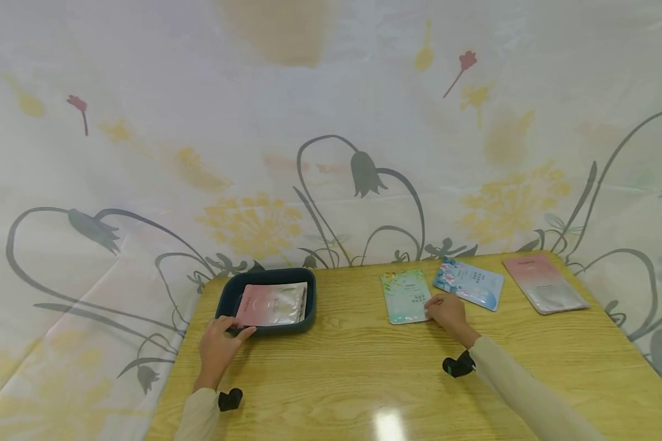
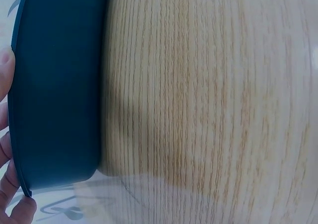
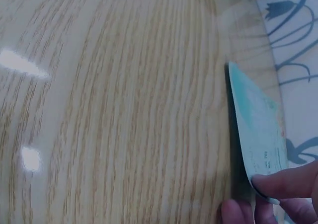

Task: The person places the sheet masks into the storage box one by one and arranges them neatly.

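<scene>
The wood-grained table (image 1: 336,373) carries a blue tub (image 1: 287,329), held at its rim by the left hand (image 1: 217,349). By the right hand (image 1: 449,315) is a green packet (image 1: 405,297), pinched at its edge; a blue packet (image 1: 470,283) lies just beyond that hand, a pink packet (image 1: 545,285) farther to its right.

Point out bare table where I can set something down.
Widest: the table between left hand and right hand, in front of the dark bin. Also bare: the gap from bin to green packet, and the stretch between right sleeve and loose pink packet. Crowded: back right, where the blue packet sits between green and pink.
</scene>
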`<state>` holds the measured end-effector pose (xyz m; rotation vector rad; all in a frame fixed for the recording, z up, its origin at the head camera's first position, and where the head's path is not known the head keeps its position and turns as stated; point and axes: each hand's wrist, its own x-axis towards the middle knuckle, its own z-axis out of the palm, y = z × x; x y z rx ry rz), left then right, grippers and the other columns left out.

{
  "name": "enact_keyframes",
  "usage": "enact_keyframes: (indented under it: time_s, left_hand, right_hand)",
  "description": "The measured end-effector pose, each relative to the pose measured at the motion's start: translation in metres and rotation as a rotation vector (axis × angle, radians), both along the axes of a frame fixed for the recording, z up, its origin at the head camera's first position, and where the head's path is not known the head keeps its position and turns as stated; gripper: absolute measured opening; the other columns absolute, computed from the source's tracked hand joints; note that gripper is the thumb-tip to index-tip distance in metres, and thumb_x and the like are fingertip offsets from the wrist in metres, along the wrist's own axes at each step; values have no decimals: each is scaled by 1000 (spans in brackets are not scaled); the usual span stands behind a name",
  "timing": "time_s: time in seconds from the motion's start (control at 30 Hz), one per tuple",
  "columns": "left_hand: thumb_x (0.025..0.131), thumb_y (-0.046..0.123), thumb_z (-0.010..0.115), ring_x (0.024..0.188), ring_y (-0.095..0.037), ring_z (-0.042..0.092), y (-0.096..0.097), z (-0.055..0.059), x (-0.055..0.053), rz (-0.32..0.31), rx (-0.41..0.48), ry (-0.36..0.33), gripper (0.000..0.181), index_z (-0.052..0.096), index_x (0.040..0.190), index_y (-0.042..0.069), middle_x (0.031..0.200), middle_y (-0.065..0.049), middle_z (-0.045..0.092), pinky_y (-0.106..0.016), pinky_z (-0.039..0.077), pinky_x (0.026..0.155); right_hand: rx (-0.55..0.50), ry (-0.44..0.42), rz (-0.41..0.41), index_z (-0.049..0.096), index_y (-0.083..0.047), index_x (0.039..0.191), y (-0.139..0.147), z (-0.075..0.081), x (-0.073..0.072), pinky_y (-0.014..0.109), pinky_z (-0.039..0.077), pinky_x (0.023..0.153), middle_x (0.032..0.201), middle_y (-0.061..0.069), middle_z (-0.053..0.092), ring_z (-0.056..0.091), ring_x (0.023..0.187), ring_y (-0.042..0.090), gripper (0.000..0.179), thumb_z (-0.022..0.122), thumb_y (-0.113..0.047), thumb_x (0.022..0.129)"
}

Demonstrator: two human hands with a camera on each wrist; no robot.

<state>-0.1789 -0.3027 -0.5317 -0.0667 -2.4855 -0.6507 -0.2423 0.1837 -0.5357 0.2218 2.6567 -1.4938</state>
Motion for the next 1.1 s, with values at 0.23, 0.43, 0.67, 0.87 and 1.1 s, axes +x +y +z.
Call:
enact_keyframes:
  time_s: [0.23, 0.43, 0.67, 0.87, 1.1]
  left_hand:
    - [62, 26, 88, 73, -29, 55, -1, 0, 1, 3, 4, -6, 31, 65, 72, 8, 76, -6, 61, -43, 44, 60]
    - [63, 27, 88, 74, -28, 54, -2, -1, 1, 2, 4, -25, 30, 66, 74, 9, 77, -5, 61, -43, 44, 61]
    - [63, 28, 88, 72, -27, 54, -1, -1, 0, 8, -3, -16, 32, 65, 74, 9, 77, -4, 60, -41, 43, 59]
    - [62, 28, 88, 73, -26, 54, -1, -2, 0, 10, 2, -16, 31, 66, 73, 10, 77, -3, 60, -40, 43, 59]
    - [63, 29, 88, 73, -24, 54, -1, -2, 0, 24, 5, -35, 30, 66, 73, 12, 78, -1, 60, -40, 44, 59]
  right_hand:
    - [-112, -10, 2, 62, 14, 105, -2, 0, -2, 40, 54, 62, 123, 38, 47, 65, 68, 35, 32, 40, 8, 82]
    - [-94, -27, -34, 60, 15, 111, -6, -2, -4, 36, 50, 55, 121, 39, 49, 62, 64, 29, 38, 41, 10, 79]
    - [-141, -20, -95, 58, 13, 116, -9, -3, -3, 33, 49, 56, 124, 35, 47, 61, 68, 26, 38, 58, 9, 79]
    - [-132, 122, -196, 64, 9, 112, -9, -8, -1, 28, 27, 40, 72, 32, 59, 26, 36, 12, 36, 46, 12, 80]
    - [-69, 283, -238, 61, 9, 117, -11, -10, -1, 27, 19, 39, 119, 35, 55, 14, 39, 8, 49, 37, 16, 74]
